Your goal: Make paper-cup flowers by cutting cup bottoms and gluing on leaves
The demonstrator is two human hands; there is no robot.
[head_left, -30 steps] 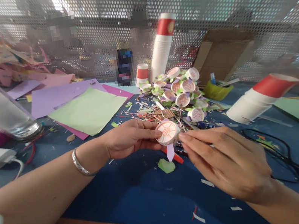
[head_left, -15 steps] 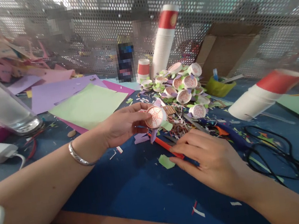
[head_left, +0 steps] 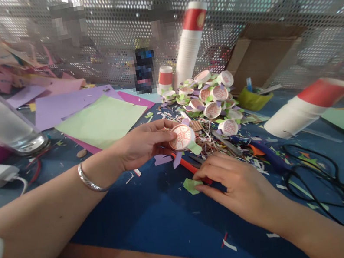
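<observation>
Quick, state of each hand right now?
Left hand: closed, holding the patterned paper disc.
Right hand: at the green paper scrap; whether gripping can't be told.

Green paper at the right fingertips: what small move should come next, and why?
Probably pinch and lift the green paper: the right hand has its thumb and fingertips at the edge, while the left hand holds the round paper piece, which shows a green flap at its rim.
</observation>
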